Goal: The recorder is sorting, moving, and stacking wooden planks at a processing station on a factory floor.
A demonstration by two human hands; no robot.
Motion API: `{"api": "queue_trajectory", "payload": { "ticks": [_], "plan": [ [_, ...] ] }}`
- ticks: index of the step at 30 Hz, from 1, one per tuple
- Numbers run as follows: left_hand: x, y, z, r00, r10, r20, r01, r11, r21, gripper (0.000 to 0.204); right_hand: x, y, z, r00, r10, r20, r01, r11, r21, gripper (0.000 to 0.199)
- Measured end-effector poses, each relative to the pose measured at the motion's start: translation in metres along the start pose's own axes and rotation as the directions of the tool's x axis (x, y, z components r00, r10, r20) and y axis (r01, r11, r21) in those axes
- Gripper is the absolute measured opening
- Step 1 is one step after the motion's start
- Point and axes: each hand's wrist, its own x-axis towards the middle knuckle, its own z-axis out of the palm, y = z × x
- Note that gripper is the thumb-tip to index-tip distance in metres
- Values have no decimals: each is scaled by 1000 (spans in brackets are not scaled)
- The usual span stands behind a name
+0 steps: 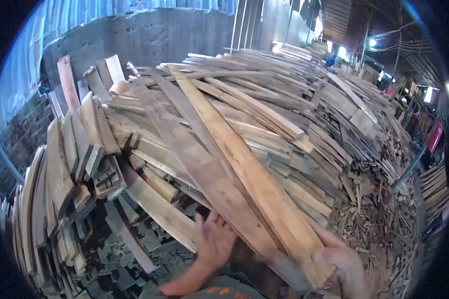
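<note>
A long light-brown plank [244, 164] runs from the upper middle of the frame down to the lower right, lying on top of the pile. Its near end is at the lower right, where the right hand [341, 261] has its grip closed around the end edge. Just beside it on the left lies a darker grey-brown plank [194, 154], going the same direction. The left hand [215, 241], in the lower middle of the frame, rests on the lower part of this darker plank with fingers spread; it presses flat and its grip is not closed on anything.

Both planks lie on a big heap of rough boards [284, 99] that fills the middle and the upper right. At the left, shorter boards [70, 149] stand on edge, leaning together. At the lower right, small wood scraps [374, 219] cover the ground. No container is seen; the wood is only stacked loose. A grey wall [149, 35] stands behind at the upper left.
</note>
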Motion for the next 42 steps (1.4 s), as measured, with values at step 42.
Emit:
{"api": "queue_trajectory", "payload": {
  "ticks": [42],
  "plan": [
    [-50, 99, -12, 940, -303, -155, 304, 953, -21, 50, -273, 291, 73, 848, 509, -148, -518, 855, -29, 117]
  ]
}}
